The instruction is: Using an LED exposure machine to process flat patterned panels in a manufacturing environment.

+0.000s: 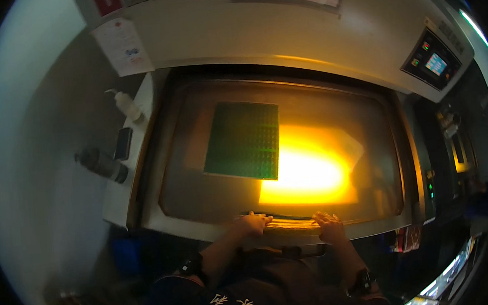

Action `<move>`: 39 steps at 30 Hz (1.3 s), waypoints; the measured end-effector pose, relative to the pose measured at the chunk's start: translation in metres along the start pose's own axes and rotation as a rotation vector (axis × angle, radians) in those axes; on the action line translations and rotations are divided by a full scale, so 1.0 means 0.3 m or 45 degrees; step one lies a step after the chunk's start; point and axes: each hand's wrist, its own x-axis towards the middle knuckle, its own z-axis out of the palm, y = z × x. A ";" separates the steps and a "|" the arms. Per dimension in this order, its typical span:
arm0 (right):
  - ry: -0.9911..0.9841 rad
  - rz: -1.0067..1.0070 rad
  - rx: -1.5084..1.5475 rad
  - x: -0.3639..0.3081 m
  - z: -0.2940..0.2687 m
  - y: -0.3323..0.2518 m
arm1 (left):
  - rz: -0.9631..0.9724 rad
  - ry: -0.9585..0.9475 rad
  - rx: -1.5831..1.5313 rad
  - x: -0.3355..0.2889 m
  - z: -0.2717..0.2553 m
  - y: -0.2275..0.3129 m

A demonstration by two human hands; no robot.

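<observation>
At the front edge of the machine's flat bed, my left hand (pixel 254 223) and my right hand (pixel 329 226) hold the two ends of a flat panel (pixel 290 223). It is seen nearly edge-on, with a dark greenish top and yellow light along its side. Whether it is one sheet or several cannot be made out. The fingers of both hands are bent over its ends. Farther off, left of the bed's middle, lies a green circuit board panel (pixel 242 141) with rows of small patterns. Strong yellow light (pixel 314 173) glows beside and partly under it.
Around the bed runs a metal frame (pixel 408 157). A white squeeze bottle (pixel 128 105), a dark phone-like slab (pixel 122 143) and a grey bottle (pixel 103 165) are on the left ledge. The machine's hood (pixel 304 39) overhangs the back, with a control panel (pixel 433 62) at right.
</observation>
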 end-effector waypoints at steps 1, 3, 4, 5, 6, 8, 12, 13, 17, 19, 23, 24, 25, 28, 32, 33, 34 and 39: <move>0.001 -0.041 -0.014 0.021 0.031 0.013 | -0.068 0.164 0.075 -0.027 0.032 0.022; 0.036 -0.152 0.062 0.057 0.050 0.055 | -0.171 0.353 0.128 -0.037 0.090 0.048; 0.133 -0.294 0.065 0.073 0.041 0.056 | -0.229 0.413 0.163 -0.041 0.121 0.043; 0.129 -0.353 0.057 0.088 0.053 0.049 | -0.290 0.469 0.200 -0.046 0.153 0.039; 0.266 -0.330 0.015 0.086 0.085 0.046 | -0.327 0.486 0.171 -0.073 0.162 0.056; 0.396 -0.373 -0.019 0.068 0.114 0.046 | -0.358 0.609 0.216 -0.129 0.185 0.095; 0.414 -0.467 -0.185 0.008 0.073 0.076 | -0.436 0.727 0.081 -0.028 0.429 0.129; 0.363 -0.432 -0.248 -0.028 0.091 0.109 | -0.490 0.734 0.050 -0.017 0.484 0.187; 0.378 -0.478 -0.125 -0.128 0.242 0.278 | -0.584 0.744 -0.098 0.002 0.622 0.427; 0.217 -0.314 0.075 -0.183 0.380 0.346 | -0.513 0.835 -0.219 0.047 0.797 0.473; 0.040 -0.069 0.023 -0.252 0.696 0.622 | -0.380 0.606 -0.561 0.044 1.051 0.470; -0.012 0.019 -0.024 -0.190 0.601 0.661 | -0.468 0.740 -0.684 0.007 1.060 0.455; -0.084 0.138 -0.075 -0.198 0.596 0.677 | -0.496 0.722 -0.687 -0.046 1.081 0.468; -0.022 0.332 -0.153 -0.103 0.702 0.773 | -0.837 0.343 -0.672 -0.183 1.094 0.515; -0.058 0.430 -0.083 -0.011 0.792 0.765 | -0.699 0.361 -0.887 -0.203 1.223 0.492; -0.220 0.482 -0.163 0.017 0.794 0.736 | -0.691 0.357 -0.872 -0.178 1.260 0.465; -0.384 0.531 -0.243 0.046 0.791 0.707 | -0.587 0.409 -0.838 -0.153 1.296 0.436; 0.499 -0.168 0.346 0.212 0.506 0.390 | -0.430 0.654 -0.901 -0.189 1.234 0.373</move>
